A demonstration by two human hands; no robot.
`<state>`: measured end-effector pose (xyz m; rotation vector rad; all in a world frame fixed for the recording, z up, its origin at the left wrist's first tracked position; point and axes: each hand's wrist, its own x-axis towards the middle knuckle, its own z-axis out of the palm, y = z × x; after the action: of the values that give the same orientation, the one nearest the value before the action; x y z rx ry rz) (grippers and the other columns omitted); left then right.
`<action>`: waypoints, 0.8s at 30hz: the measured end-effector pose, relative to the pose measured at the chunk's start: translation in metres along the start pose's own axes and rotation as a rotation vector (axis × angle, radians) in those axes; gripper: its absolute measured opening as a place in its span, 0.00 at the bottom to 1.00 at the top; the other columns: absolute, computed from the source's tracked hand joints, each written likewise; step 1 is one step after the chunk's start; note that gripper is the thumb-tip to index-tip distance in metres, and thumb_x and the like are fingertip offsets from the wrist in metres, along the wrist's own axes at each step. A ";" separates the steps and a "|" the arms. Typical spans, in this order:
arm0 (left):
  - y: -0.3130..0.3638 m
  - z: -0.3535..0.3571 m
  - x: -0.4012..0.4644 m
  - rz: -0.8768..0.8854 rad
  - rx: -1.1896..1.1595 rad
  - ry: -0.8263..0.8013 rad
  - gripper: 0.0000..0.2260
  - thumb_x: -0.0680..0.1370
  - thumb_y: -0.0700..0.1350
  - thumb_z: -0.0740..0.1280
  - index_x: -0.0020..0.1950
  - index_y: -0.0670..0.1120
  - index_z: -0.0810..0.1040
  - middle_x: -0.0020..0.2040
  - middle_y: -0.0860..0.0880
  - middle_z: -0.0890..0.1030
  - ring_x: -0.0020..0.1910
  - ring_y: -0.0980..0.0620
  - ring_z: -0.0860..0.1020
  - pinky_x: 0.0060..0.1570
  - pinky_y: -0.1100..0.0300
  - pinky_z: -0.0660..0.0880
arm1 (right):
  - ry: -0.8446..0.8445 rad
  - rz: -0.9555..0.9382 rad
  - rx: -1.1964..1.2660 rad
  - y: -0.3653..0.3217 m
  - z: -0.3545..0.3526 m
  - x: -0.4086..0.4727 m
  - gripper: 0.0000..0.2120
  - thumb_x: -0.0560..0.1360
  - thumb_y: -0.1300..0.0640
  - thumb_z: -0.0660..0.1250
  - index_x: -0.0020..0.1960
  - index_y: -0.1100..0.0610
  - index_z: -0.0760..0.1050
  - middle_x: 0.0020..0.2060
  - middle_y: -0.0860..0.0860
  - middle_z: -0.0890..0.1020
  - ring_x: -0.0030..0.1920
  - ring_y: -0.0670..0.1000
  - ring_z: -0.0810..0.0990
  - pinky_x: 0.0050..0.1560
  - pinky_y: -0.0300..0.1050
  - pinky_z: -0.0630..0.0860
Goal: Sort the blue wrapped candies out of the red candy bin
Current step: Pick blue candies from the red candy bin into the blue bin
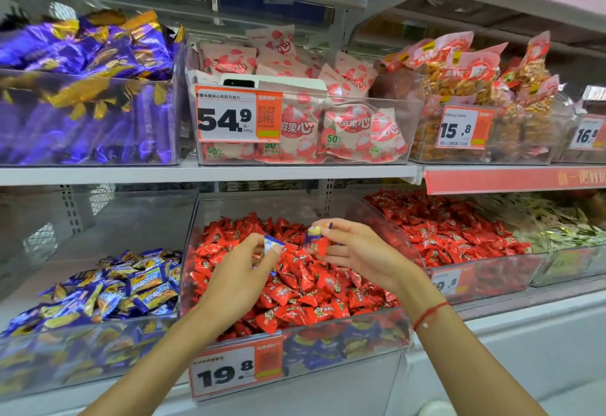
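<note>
1. The head view looks at two store shelves lined with clear plastic bins.
2. On the lower shelf, the middle bin (406,245) is heaped with red wrapped candies (314,291); blue wrapped candies show through its front wall at the bottom right, beside a price tag reading 19.8 (229,371).
3. The left hand (242,271) hangs over the left part of the red heap, its thumb and fingers curled round a blue wrapped candy (271,245), pinching it at the fingertips just above the red pile.
4. The right hand (357,251) is over the far middle of the same bin, fingers bent, pinching a blue and yellow wrapped candy (313,233) between thumb and forefinger; a red candy sits just under those fingers, and it is unclear whether the hand also has hold of it.
5. A red string bracelet (428,315) circles the right wrist.
6. The two hands are near each other but do not touch.
7. To the left on the lower shelf, a bin of blue and yellow wrapped candies (111,291) is partly filled.
8. To the right, another bin of red candies (459,229) stands beside the middle one, and further right lies a bin of pale green wrapped sweets (564,229).
9. On the upper shelf, from left to right, are purple and gold wrapped sweets (85,88), pink packets (328,127) behind a 54.9 price tag (237,114), and bags of golden snacks (475,88) with a 15.8 tag.
</note>
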<state>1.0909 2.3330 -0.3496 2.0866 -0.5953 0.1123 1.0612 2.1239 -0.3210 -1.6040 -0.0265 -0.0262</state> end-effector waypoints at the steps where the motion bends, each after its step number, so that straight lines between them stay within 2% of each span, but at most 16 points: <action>1: 0.002 0.001 0.001 -0.025 -0.050 -0.020 0.13 0.81 0.54 0.59 0.51 0.45 0.73 0.52 0.54 0.81 0.48 0.55 0.80 0.50 0.51 0.76 | -0.001 0.021 0.146 -0.003 0.002 -0.001 0.10 0.80 0.60 0.62 0.60 0.59 0.76 0.50 0.58 0.84 0.52 0.55 0.84 0.55 0.46 0.80; 3: 0.005 0.003 0.001 -0.052 -0.102 -0.045 0.15 0.81 0.55 0.59 0.53 0.43 0.73 0.51 0.54 0.82 0.40 0.53 0.79 0.42 0.51 0.73 | 0.025 0.056 0.299 -0.007 0.006 -0.002 0.09 0.80 0.60 0.62 0.59 0.59 0.76 0.44 0.57 0.85 0.45 0.53 0.85 0.47 0.42 0.82; 4: 0.005 0.004 0.001 -0.051 -0.114 -0.049 0.13 0.81 0.54 0.59 0.52 0.45 0.73 0.51 0.54 0.82 0.38 0.51 0.78 0.41 0.51 0.72 | 0.043 0.068 0.290 -0.008 0.009 -0.003 0.09 0.80 0.59 0.62 0.58 0.58 0.76 0.42 0.55 0.85 0.41 0.50 0.85 0.43 0.39 0.82; 7: 0.004 0.003 0.001 -0.028 -0.139 -0.031 0.05 0.80 0.54 0.62 0.50 0.54 0.74 0.50 0.57 0.80 0.43 0.58 0.78 0.47 0.59 0.74 | 0.081 0.073 0.050 -0.007 0.018 -0.003 0.07 0.78 0.57 0.65 0.55 0.56 0.79 0.44 0.51 0.83 0.36 0.44 0.83 0.38 0.34 0.78; 9: 0.005 0.001 0.001 0.003 -0.133 -0.009 0.08 0.79 0.54 0.64 0.56 0.57 0.75 0.51 0.59 0.79 0.45 0.63 0.79 0.49 0.63 0.74 | 0.100 0.043 -0.068 -0.007 0.024 -0.003 0.07 0.76 0.56 0.69 0.52 0.56 0.82 0.47 0.51 0.82 0.34 0.42 0.81 0.39 0.34 0.78; 11: 0.008 -0.001 0.000 0.055 -0.144 -0.010 0.14 0.78 0.53 0.66 0.62 0.54 0.77 0.48 0.59 0.81 0.35 0.63 0.79 0.40 0.70 0.72 | 0.124 -0.003 -0.130 -0.009 0.032 -0.002 0.10 0.72 0.55 0.73 0.51 0.59 0.82 0.46 0.52 0.84 0.33 0.43 0.81 0.38 0.34 0.77; 13: 0.013 -0.004 -0.001 0.110 -0.136 -0.004 0.12 0.79 0.51 0.66 0.61 0.55 0.78 0.39 0.61 0.81 0.23 0.64 0.72 0.28 0.73 0.66 | 0.175 -0.053 -0.168 -0.012 0.040 -0.001 0.12 0.70 0.53 0.75 0.48 0.60 0.83 0.44 0.52 0.85 0.34 0.43 0.81 0.38 0.34 0.77; 14: 0.014 -0.007 -0.002 0.121 -0.132 0.019 0.10 0.79 0.51 0.66 0.59 0.55 0.79 0.36 0.61 0.81 0.21 0.64 0.70 0.26 0.72 0.64 | 0.194 -0.077 -0.170 -0.013 0.042 0.000 0.12 0.70 0.52 0.76 0.47 0.60 0.84 0.43 0.51 0.85 0.35 0.43 0.81 0.38 0.35 0.77; 16: 0.016 -0.014 -0.002 0.130 -0.122 0.069 0.09 0.78 0.53 0.67 0.56 0.56 0.81 0.39 0.57 0.83 0.23 0.64 0.72 0.27 0.72 0.64 | 0.167 -0.091 -0.126 -0.015 0.045 0.000 0.12 0.69 0.51 0.75 0.47 0.58 0.84 0.41 0.48 0.85 0.36 0.42 0.82 0.40 0.34 0.78; 18: 0.014 -0.023 -0.003 0.116 -0.049 0.116 0.07 0.76 0.57 0.67 0.52 0.59 0.80 0.38 0.52 0.84 0.28 0.61 0.76 0.31 0.68 0.68 | 0.033 -0.054 -0.017 -0.017 0.048 0.000 0.09 0.71 0.53 0.73 0.48 0.55 0.84 0.41 0.47 0.85 0.40 0.42 0.82 0.41 0.32 0.77; 19: 0.012 -0.028 -0.004 0.103 -0.001 0.145 0.08 0.76 0.60 0.67 0.51 0.60 0.80 0.36 0.53 0.84 0.31 0.60 0.79 0.34 0.62 0.72 | -0.039 -0.030 0.050 -0.018 0.051 -0.001 0.07 0.72 0.56 0.72 0.49 0.54 0.83 0.42 0.47 0.85 0.41 0.42 0.83 0.42 0.31 0.77; 21: 0.009 -0.039 -0.007 0.086 0.081 0.205 0.11 0.74 0.64 0.65 0.50 0.61 0.79 0.38 0.57 0.84 0.37 0.61 0.81 0.43 0.55 0.77 | -0.109 -0.018 0.125 -0.020 0.055 -0.002 0.09 0.73 0.63 0.70 0.52 0.55 0.81 0.43 0.50 0.86 0.42 0.44 0.84 0.43 0.31 0.77; 24: 0.008 -0.065 -0.015 0.050 0.221 0.290 0.09 0.74 0.64 0.66 0.48 0.61 0.79 0.38 0.60 0.82 0.40 0.61 0.80 0.45 0.54 0.76 | -0.042 -0.087 0.016 -0.023 0.053 -0.002 0.14 0.71 0.64 0.72 0.57 0.57 0.80 0.43 0.52 0.86 0.45 0.50 0.85 0.45 0.33 0.78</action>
<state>1.0835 2.3873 -0.3114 2.2129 -0.4744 0.5213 1.0582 2.1780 -0.3003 -1.5869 -0.1284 -0.0595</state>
